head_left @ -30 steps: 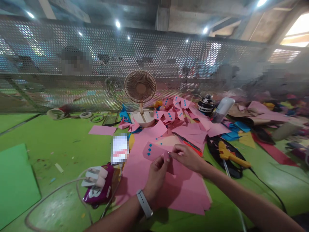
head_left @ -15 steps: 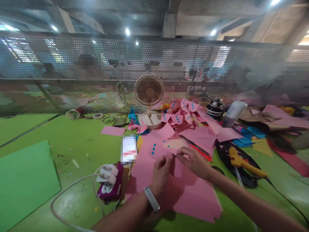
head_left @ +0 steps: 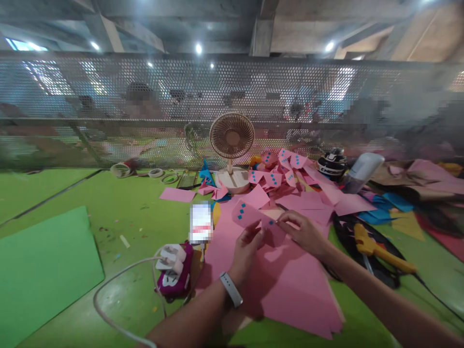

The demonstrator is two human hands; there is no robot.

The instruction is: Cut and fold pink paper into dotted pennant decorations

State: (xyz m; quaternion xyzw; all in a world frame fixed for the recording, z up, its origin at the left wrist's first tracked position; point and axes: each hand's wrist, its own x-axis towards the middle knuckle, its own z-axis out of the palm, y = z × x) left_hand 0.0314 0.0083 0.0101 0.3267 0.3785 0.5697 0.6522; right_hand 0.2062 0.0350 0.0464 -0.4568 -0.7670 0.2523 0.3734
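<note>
I've got the left hand (head_left: 248, 253) pinching a blue-diamond pink paper piece (head_left: 252, 217) over the pink sheets (head_left: 293, 295), right hand (head_left: 304, 234) narrow at its right end, grip unclear, glue gun (head_left: 384, 255) off right, fan (head_left: 232, 137) behind.

This looks to me like a craft workshop, a shared one rather than anyone's home. Bare concrete beams (head_left: 261, 36) cross overhead, with bright lights (head_left: 198, 48) among them. A perforated metal screen (head_left: 253, 79) runs along the back of the green worktable (head_left: 137, 266), and blurred people (head_left: 139, 94) show through its holes. On our side lie stacked pink sheets (head_left: 300, 299), a heap of cut pieces (head_left: 273, 179) with blue diamonds, paper scraps (head_left: 125, 241), tape rolls (head_left: 151, 174) and a yellow glue gun (head_left: 384, 253). A small fan (head_left: 232, 136) and a purple power strip (head_left: 174, 282) share the bench.
</note>
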